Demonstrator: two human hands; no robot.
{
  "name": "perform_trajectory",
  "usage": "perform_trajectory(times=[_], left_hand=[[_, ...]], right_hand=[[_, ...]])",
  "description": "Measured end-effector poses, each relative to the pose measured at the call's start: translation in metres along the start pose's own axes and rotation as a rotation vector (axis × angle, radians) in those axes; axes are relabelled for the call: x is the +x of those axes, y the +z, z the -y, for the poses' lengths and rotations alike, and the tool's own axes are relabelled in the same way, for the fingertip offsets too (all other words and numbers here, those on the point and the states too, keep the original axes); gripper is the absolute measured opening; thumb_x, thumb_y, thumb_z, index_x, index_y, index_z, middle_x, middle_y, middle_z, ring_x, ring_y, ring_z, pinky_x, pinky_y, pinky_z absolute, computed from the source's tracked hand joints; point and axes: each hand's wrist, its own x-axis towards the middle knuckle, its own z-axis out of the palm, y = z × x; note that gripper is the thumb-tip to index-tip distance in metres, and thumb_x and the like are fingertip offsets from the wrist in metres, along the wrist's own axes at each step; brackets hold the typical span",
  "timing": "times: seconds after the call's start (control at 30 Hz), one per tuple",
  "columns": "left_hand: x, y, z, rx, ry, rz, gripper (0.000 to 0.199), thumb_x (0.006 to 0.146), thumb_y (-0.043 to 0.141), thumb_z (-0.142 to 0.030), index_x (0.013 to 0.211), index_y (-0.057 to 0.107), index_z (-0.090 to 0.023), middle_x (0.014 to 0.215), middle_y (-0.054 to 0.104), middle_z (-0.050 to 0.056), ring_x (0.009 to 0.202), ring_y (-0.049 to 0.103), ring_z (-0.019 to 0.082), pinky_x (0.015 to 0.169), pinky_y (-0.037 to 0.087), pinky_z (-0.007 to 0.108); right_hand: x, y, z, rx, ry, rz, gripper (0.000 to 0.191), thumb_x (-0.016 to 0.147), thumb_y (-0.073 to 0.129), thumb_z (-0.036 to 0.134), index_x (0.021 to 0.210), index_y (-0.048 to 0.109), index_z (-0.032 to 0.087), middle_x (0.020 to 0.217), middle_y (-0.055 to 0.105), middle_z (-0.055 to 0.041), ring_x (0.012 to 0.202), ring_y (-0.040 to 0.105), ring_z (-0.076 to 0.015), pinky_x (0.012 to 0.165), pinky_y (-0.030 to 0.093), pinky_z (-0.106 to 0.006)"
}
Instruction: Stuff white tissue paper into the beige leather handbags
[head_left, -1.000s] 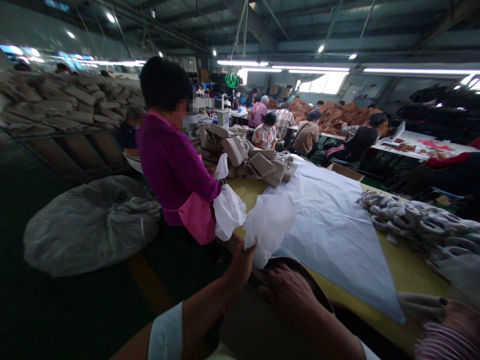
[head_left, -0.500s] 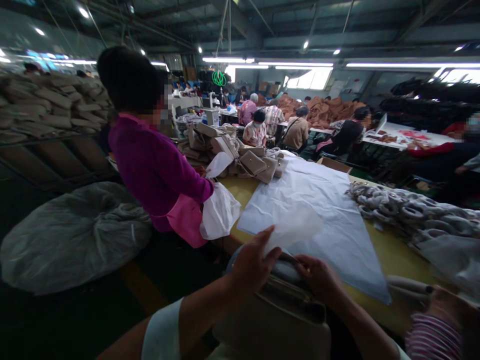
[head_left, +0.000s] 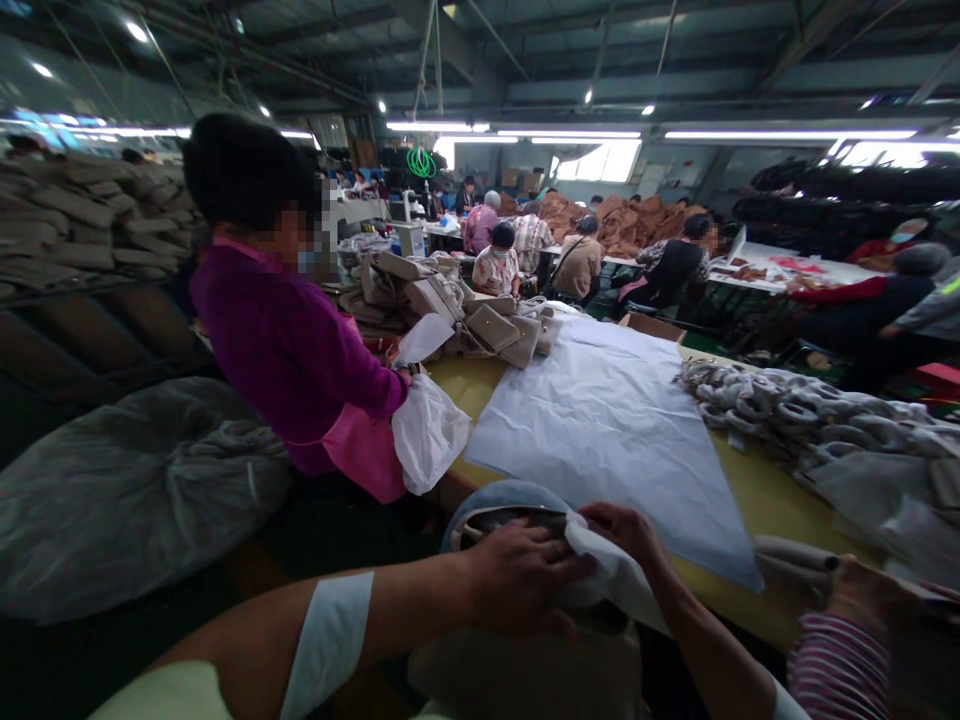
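A beige handbag [head_left: 525, 665] is in front of me at the bottom of the view, its dark mouth facing up. My left hand [head_left: 517, 575] lies across the mouth with its fingers stretched out, the tips touching a thin white sheet [head_left: 619, 570]. That sheet droops over the bag's right side, partly inside the opening. At the far right of the mouth, my right hand [head_left: 626, 530] has its fingers closed at the rim, beside the sheet. A rounded grey-blue piece [head_left: 517, 495] curves behind the opening. The lower part of the bag is in shadow.
A large white sheet [head_left: 600, 420] covers part of the yellow table [head_left: 795, 500]. Beige bags [head_left: 487, 325] are heaped behind it, grey ring-shaped pieces [head_left: 810, 410] at right. A co-worker in purple [head_left: 277, 330] stands left; another person's striped sleeve [head_left: 840, 650] is close on my right.
My left hand has come down from holding the thin sheet up in the air to lying flat over the bag's mouth. The sheet now drapes to the right, and the view has shifted slightly.
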Motion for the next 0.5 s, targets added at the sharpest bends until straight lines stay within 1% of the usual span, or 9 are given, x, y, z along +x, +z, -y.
perform_trajectory(times=[0.03,0.07,0.13,0.2,0.27,0.33,0.4,0.47,0.5], left_hand=[[0.005,-0.005,0.001,-0.054,-0.012,0.054,0.071,0.099,0.052,-0.062,0.157,0.042,-0.021,0.153,0.053,0.014,0.143,0.048,0.033,0.121,0.035,0.046],[0.01,-0.011,0.003,-0.112,-0.026,0.107,0.066,0.1,0.05,-0.06,0.155,0.045,-0.022,0.151,0.056,0.014,0.141,0.051,0.033,0.12,0.037,0.045],[0.021,-0.019,0.009,-0.219,-0.069,0.21,0.063,0.102,0.046,-0.06,0.151,0.051,-0.02,0.15,0.056,0.015,0.139,0.052,0.036,0.117,0.04,0.048],[0.033,-0.022,0.017,-0.289,-0.146,0.289,0.066,0.101,0.044,-0.061,0.149,0.053,-0.017,0.148,0.057,0.019,0.136,0.054,0.041,0.111,0.044,0.053],[0.042,-0.018,0.026,-0.319,-0.21,0.331,0.064,0.101,0.044,-0.06,0.145,0.057,-0.015,0.14,0.063,0.021,0.127,0.061,0.043,0.104,0.049,0.053],[0.048,-0.013,0.031,-0.328,-0.202,0.308,0.054,0.101,0.048,-0.054,0.135,0.065,-0.017,0.131,0.07,0.018,0.119,0.067,0.039,0.098,0.053,0.048],[0.047,-0.01,0.03,-0.316,-0.124,0.229,0.042,0.099,0.055,-0.048,0.127,0.07,-0.02,0.127,0.072,0.012,0.116,0.069,0.034,0.097,0.054,0.042],[0.042,-0.014,0.021,-0.262,-0.035,0.151,0.037,0.096,0.063,-0.044,0.125,0.071,-0.022,0.127,0.073,0.009,0.118,0.068,0.033,0.098,0.054,0.04],[0.038,-0.017,0.015,-0.21,-0.019,0.125,0.036,0.094,0.067,-0.043,0.122,0.073,-0.021,0.124,0.074,0.01,0.117,0.068,0.034,0.099,0.054,0.041]], right_hand=[[0.0,0.0,0.001,0.005,0.009,0.006,0.034,0.091,0.06,0.045,0.093,0.078,0.016,0.074,0.073,-0.0022,0.073,0.069,-0.0212,0.068,0.052,-0.031],[-0.001,-0.001,0.003,0.012,0.016,0.005,0.036,0.088,0.058,0.045,0.091,0.08,0.017,0.072,0.074,-0.0029,0.073,0.07,-0.023,0.067,0.05,-0.031],[-0.001,-0.003,0.009,0.035,0.015,-0.001,0.039,0.083,0.054,0.046,0.089,0.081,0.018,0.076,0.077,-0.004,0.077,0.071,-0.0256,0.069,0.048,-0.032],[-0.002,-0.005,0.017,0.054,0.015,0.019,0.043,0.081,0.053,0.049,0.089,0.082,0.018,0.078,0.078,-0.0043,0.078,0.072,-0.026,0.07,0.047,-0.033],[-0.002,-0.007,0.023,0.064,0.025,0.061,0.046,0.083,0.052,0.051,0.091,0.082,0.017,0.079,0.078,-0.0045,0.078,0.072,-0.0258,0.069,0.046,-0.033],[-0.001,-0.008,0.025,0.067,0.034,0.09,0.048,0.084,0.052,0.053,0.091,0.081,0.015,0.077,0.077,-0.0048,0.078,0.072,-0.0256,0.067,0.045,-0.032],[-0.001,-0.009,0.023,0.093,0.04,0.102,0.048,0.085,0.054,0.053,0.092,0.081,0.014,0.075,0.076,-0.0046,0.076,0.071,-0.0247,0.065,0.044,-0.031],[-0.001,-0.009,0.019,0.127,0.052,0.102,0.049,0.085,0.057,0.054,0.094,0.08,0.013,0.075,0.075,-0.0043,0.074,0.069,-0.0233,0.064,0.044,-0.03],[-0.002,-0.009,0.016,0.147,0.061,0.103,0.049,0.085,0.059,0.055,0.095,0.08,0.012,0.075,0.075,-0.0044,0.074,0.068,-0.0227,0.064,0.044,-0.029]])
